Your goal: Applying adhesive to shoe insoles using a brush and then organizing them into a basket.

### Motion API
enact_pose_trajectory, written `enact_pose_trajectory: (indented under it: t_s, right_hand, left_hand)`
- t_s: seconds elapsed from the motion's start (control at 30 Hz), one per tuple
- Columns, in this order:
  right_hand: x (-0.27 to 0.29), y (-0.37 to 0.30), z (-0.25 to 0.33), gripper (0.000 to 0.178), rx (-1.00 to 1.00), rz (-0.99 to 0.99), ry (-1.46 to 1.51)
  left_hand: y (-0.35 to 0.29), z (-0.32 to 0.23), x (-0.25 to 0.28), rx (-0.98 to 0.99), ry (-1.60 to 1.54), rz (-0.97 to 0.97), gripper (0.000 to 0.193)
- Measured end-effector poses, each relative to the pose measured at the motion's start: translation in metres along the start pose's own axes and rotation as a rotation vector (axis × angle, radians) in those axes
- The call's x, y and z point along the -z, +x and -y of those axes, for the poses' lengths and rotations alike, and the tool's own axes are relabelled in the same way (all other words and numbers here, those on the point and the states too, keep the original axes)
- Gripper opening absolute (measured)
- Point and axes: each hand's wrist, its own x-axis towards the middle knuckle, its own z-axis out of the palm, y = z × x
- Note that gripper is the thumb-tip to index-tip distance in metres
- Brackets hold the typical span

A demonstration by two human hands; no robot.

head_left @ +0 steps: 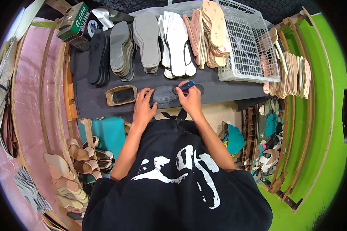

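A dark insole-shaped piece [164, 94] lies crosswise on the black-covered worktable in front of me, with streaky marks on its surface. My left hand [144, 104] rests at its left end, fingers spread and touching its edge. My right hand [190, 99] is over the right part, closed around a small blue-handled tool [186, 86]; its working end is hidden by the fingers. Beside my left hand stands a shallow, tan-rimmed tray [108, 97] with a dark inside.
Stacks of black soles [99, 57], grey soles [147, 40], white soles [176, 46] and beige insoles [214, 27] line the table's back. A green can [76, 23] stands back left, a white plastic basket [248, 75] back right. Racks with shoe parts flank me.
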Motion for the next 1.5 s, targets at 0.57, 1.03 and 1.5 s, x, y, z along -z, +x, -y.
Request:
enact_pose_trajectory:
  t_s: [0.57, 1.03, 1.5]
  right_hand:
    - [-0.016, -0.045, 0.011, 0.031, 0.413, 0.183, -0.288]
    - [-0.014, -0.045, 0.016, 0.030, 0.232, 0.008, -0.391]
    - [0.017, -0.027, 0.011, 0.012, 0.147, -0.155, -0.411]
  left_hand:
    - [-0.006, 0.026, 0.002, -0.234, -0.130, 0.075, 0.032]
    - [-0.032, 0.046, 0.027, -0.447, 0.045, 0.393, 0.083]
    - [-0.030, 0.083, 0.010, -0.656, 0.034, 0.266, 0.075]
